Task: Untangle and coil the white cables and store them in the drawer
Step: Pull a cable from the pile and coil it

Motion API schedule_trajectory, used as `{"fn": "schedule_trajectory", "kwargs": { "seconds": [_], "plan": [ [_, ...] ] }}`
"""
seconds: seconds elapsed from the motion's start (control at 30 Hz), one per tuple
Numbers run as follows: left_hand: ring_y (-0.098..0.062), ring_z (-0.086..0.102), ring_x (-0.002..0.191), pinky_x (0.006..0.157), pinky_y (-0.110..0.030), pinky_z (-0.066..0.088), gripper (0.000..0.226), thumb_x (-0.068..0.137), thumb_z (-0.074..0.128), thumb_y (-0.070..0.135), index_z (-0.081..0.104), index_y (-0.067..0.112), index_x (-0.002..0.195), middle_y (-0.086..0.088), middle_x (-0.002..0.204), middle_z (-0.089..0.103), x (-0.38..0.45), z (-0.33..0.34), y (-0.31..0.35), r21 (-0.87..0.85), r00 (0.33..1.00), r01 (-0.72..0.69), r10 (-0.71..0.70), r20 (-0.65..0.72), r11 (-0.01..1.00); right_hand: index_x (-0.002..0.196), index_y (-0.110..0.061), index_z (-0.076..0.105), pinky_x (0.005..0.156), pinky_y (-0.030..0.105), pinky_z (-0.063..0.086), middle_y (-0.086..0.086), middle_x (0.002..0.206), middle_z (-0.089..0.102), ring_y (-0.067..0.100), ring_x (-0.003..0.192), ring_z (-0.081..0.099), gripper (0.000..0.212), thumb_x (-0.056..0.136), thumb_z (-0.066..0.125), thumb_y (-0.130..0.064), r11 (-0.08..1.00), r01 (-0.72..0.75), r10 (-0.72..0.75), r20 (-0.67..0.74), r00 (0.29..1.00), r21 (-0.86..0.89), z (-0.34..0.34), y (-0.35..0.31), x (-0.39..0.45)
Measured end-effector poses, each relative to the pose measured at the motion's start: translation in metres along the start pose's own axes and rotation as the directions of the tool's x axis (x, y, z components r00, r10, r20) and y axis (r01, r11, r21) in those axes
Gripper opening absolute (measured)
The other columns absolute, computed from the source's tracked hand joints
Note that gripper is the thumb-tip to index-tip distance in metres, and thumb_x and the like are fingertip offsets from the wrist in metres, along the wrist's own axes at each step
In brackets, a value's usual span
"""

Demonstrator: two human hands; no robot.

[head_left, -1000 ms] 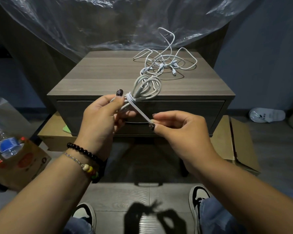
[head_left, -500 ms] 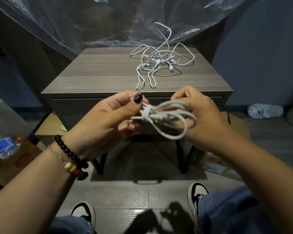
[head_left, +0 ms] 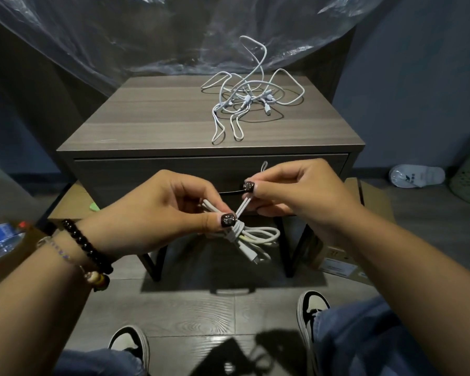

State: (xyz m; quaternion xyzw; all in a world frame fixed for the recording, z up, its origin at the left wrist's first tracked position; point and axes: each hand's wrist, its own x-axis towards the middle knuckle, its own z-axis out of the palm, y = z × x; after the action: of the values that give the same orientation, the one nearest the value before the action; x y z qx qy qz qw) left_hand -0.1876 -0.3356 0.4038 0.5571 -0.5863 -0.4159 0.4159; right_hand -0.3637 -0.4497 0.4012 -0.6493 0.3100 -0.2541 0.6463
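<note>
Left hand (head_left: 158, 213) pinches the coiled cable (head_left: 255, 237) at frame centre; right hand (head_left: 291, 191) pinches its free tail, wrapping. Keep tail taut, tuck end under wraps. Tangled cables (head_left: 244, 101) lie on table (head_left: 147, 123); drawer (head_left: 152, 169) closed.

Smooth white plastic cables (head_left: 244, 104) lie on a matt grey wood-grain bench (head_left: 158, 118); crinkled glossy clear plastic sheet (head_left: 120, 31) hangs behind; wood-look floor (head_left: 201, 313).

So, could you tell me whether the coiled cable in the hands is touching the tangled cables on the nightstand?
Apart. The head view shows the coiled cable held below the drawer front, with bare nightstand top separating it from the tangled cables.
</note>
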Motion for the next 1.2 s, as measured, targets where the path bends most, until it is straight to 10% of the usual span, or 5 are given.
{"fn": "schedule_trajectory", "kwargs": {
  "seconds": [0.2, 0.37, 0.6, 0.83, 1.2],
  "plan": [
    [0.000, 0.058, 0.054, 0.053, -0.012, 0.044, 0.014, 0.071, 0.072, 0.022, 0.074, 0.011, 0.079, -0.002, 0.065, 0.069, 0.005, 0.009, -0.006, 0.241, 0.991, 0.034, -0.002, -0.134, 0.970, 0.101, -0.005, 0.065, 0.069, 0.026, 0.057, 0.012, 0.078, 0.073, 0.016, 0.071, 0.071, 0.025, 0.079, 0.069, 0.006, 0.995, 0.030, -0.018, -0.131, 0.991, 0.090, 0.016, 0.012, 0.008],
    [-0.026, 0.069, 0.078, 0.076, -0.033, 0.056, 0.003, 0.078, 0.071, 0.007, 0.072, 0.008, 0.080, -0.014, 0.082, 0.073, 0.006, 0.002, -0.005, 0.176, 0.938, 0.033, 0.030, -0.346, 0.984, 0.081, -0.009, 0.070, 0.072, 0.030, 0.058, 0.014, 0.080, 0.073, 0.022, 0.077, 0.073, 0.016, 0.078, 0.072, 0.007, 0.965, 0.259, -0.243, -0.248, 0.938, 0.033, 0.020, 0.015, 0.009],
    [-0.011, 0.066, 0.066, 0.061, -0.020, 0.055, 0.010, 0.082, 0.069, 0.004, 0.070, 0.014, 0.079, -0.006, 0.077, 0.071, 0.011, 0.016, 0.001, 0.094, 0.778, -0.036, 0.087, -0.622, 0.995, 0.085, -0.011, 0.072, 0.072, 0.021, 0.052, 0.005, 0.085, 0.070, 0.008, 0.076, 0.065, 0.019, 0.078, 0.072, 0.006, 0.814, 0.563, -0.577, -0.324, 0.750, -0.146, 0.032, 0.028, 0.007],
    [-0.009, 0.069, 0.072, 0.059, -0.016, 0.052, 0.008, 0.084, 0.067, 0.005, 0.071, 0.011, 0.083, 0.001, 0.075, 0.073, 0.013, 0.031, 0.000, -0.212, 0.659, -0.176, -0.045, -0.751, 0.961, 0.079, 0.001, 0.074, 0.073, 0.022, 0.053, 0.012, 0.081, 0.068, 0.015, 0.075, 0.065, 0.008, 0.072, 0.074, 0.005, 0.374, 0.717, -0.914, -0.103, 0.393, -0.589, 0.027, 0.030, 0.010],
    [-0.006, 0.069, 0.071, 0.073, -0.019, 0.056, 0.016, 0.080, 0.062, 0.006, 0.068, 0.003, 0.096, -0.001, 0.078, 0.074, 0.012, 0.046, 0.012, -0.607, 0.670, -0.401, -0.232, -0.705, 0.686, 0.092, 0.002, 0.074, 0.081, 0.016, 0.049, 0.012, 0.090, 0.067, 0.012, 0.086, 0.065, 0.013, 0.080, 0.070, 0.006, 0.420, 0.706, -0.894, -0.127, 0.429, -0.570, 0.035, 0.038, 0.015]
  ]
}}
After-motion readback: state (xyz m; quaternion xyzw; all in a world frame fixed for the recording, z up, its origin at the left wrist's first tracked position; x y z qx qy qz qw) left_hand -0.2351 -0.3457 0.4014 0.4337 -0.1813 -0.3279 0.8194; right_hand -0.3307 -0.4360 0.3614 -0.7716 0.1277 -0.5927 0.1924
